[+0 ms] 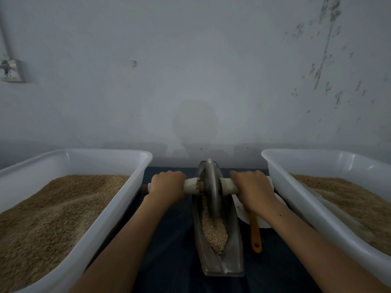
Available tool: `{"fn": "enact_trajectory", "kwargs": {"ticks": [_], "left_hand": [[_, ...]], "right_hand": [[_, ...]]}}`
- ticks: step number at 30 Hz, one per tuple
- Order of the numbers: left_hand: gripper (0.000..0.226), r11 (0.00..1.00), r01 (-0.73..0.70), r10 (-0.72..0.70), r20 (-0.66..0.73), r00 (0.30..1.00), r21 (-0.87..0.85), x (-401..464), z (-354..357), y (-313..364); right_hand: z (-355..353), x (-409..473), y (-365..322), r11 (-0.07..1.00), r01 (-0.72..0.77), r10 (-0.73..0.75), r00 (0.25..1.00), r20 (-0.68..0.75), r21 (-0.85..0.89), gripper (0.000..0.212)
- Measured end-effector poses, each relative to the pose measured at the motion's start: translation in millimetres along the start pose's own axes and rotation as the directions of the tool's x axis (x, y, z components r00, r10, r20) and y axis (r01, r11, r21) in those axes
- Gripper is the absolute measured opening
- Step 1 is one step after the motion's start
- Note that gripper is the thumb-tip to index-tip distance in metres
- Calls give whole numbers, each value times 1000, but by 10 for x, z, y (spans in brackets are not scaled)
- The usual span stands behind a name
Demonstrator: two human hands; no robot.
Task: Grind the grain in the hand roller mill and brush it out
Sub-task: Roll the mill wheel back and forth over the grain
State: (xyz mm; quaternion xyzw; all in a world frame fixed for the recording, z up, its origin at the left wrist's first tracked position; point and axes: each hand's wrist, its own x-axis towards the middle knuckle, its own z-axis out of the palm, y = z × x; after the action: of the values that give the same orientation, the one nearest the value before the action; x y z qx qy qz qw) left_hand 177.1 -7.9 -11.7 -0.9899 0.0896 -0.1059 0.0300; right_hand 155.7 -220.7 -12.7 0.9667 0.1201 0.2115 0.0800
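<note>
At center frame, curled fingers of the left hand (167,183) and right hand (251,187) wrap the axle handles (191,185) of the roller wheel (211,187), which stands in the trough (232,240) over grain (214,231); grain-filled tubs (118,208) sit at nine and three o'clock.

text: none legible | labels/brands: none legible | numbers: none legible | signs: none legible | checked: wall (190,60), tubs at both edges, mill

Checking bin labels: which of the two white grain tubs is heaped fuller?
The left tub: its grain rises near the rim, while the right tub shows more bare wall.
</note>
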Motion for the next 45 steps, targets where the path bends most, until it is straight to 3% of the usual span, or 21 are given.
{"fn": "enact_trajectory", "kwargs": {"ticks": [3, 5, 8, 10, 12, 15, 18, 20, 24, 28, 31, 33, 36, 38, 42, 45], "left_hand": [[39, 1000, -5, 8, 149, 989, -20, -7, -35, -42], [40, 998, -3, 20, 285, 958, -61, -12, -76, -74], [24, 987, 8, 63, 438, 897, -159, -11, -123, -89], [14, 986, 20, 59, 463, 884, -164, -9, -145, -77], [24, 994, 11, 34, 406, 913, -107, -24, -165, -45], [35, 1000, 7, -11, 178, 984, 24, -29, -122, 7], [25, 998, 27, -25, -26, 999, 54, -20, -55, 51], [21, 998, 44, -40, -83, 996, 51, -25, -29, 67], [24, 997, 45, -42, -44, 998, 63, -19, -34, 54], [37, 999, 11, -18, 221, 975, 34, -26, -122, 1], [22, 998, -3, 30, 401, 916, -69, -36, -140, -55], [13, 992, 4, 54, 444, 894, -129, -35, -141, -76], [23, 996, 7, 28, 398, 917, -85, -45, -162, -48], [35, 1000, 21, -16, 297, 955, -13, -47, -155, -10], [31, 997, 37, -41, 66, 997, 62, -35, -93, 54], [27, 995, 51, -51, 2, 999, 84, -34, -74, 86]], "right_hand": [[-138, 45, -6, 999, 27, -20, 975, 222, -27, 22], [-219, 44, -11, 998, 51, -43, 955, 293, -22, 23], [-282, 17, 8, 998, 60, -59, 916, 396, 10, 20], [-287, 21, 18, 998, 56, -65, 898, 435, 33, 14], [-265, 28, 25, 998, 39, -52, 909, 413, 40, 13], [-141, 20, 27, 998, -3, -14, 964, 267, 64, 17], [3, 10, 26, 997, -28, 24, 998, 58, 75, 15], [58, 6, 19, 998, -26, 26, 1000, -6, 50, 15], [13, 5, 17, 999, -19, 17, 999, 42, 49, 17], [-167, 21, 16, 999, 5, -17, 969, 246, 48, 23], [-288, 2, 5, 999, 46, -51, 922, 384, 21, 25], [-315, -10, -3, 999, 47, -52, 906, 419, 22, 23], [-301, 16, -14, 1000, 20, -27, 909, 417, 20, 25], [-241, 33, -15, 1000, -4, -4, 930, 366, 21, 27], [-39, 6, -16, 998, -48, 45, 995, 86, 27, 21], [29, -11, -15, 998, -51, 51, 999, 3, 31, 19]]}}
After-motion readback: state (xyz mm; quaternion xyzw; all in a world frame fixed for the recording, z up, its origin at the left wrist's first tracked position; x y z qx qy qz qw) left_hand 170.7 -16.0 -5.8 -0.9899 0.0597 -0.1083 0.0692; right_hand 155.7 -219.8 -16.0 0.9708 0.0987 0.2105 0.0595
